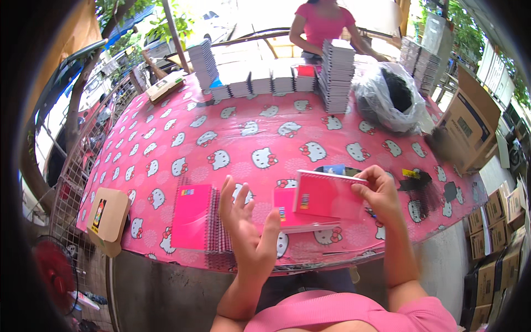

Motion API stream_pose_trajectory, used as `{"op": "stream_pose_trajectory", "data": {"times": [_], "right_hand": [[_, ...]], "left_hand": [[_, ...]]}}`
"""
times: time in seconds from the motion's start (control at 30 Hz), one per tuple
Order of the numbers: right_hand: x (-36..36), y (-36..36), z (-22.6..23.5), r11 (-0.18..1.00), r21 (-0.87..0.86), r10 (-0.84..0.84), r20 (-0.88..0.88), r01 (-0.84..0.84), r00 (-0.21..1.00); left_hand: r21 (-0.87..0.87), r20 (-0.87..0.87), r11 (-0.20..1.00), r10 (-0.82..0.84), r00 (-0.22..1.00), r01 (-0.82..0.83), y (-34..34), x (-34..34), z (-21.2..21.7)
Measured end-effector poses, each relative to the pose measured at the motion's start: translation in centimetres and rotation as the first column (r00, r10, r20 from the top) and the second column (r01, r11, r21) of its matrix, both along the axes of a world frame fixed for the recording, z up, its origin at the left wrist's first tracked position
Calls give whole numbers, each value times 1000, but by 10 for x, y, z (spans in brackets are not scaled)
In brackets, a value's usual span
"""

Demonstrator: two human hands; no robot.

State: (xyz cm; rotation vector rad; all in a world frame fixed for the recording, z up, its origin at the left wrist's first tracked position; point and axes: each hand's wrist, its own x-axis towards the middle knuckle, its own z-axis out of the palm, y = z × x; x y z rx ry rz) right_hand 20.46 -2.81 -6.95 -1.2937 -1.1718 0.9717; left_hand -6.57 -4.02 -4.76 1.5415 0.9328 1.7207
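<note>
My right hand (381,193) pinches a pink notebook (326,195) by its upper right corner, thumb in front. The notebook is tilted above the table, over a pink stack (301,222) of covers or notebooks that it partly hides. My left hand (249,229) is raised with its fingers spread and holds nothing. Just left of it stands a pile of pink spiral notebooks (191,218) with dark wire bindings along the right side. A small blue and dark item (333,169) shows behind the held notebook.
A cartoon-cat tablecloth (243,144) covers the table. Tall notebook stacks (337,77) line the far side, where another person (326,25) stands. A plastic bag (390,99) holds black material. Black strands (421,191) lie at right. Cardboard boxes (470,124) stand beyond; a brown case (109,221) sits left.
</note>
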Motion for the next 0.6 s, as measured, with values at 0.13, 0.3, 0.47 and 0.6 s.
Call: {"op": "stream_pose_trajectory", "data": {"times": [0.13, 0.3, 0.47, 0.6], "right_hand": [[-48, -8, -4, 952, 291, 51, 139, -90, 989], [-66, -6, -14, 918, 386, 76, 59, -93, 995], [-41, -8, -6, 923, 335, 63, 356, -190, 932], [124, 9, -22, 886, 448, -417, 650, 123, 636]], "left_hand": [[-80, -321, 995, -77, 944, 54, 18, 26, -24], [185, -605, 975, 210, 768, -121, 12, 40, -14], [227, -702, 973, 129, 701, 49, 30, 60, 3], [126, -642, 992, 77, 763, 6, 26, 50, 25]]}}
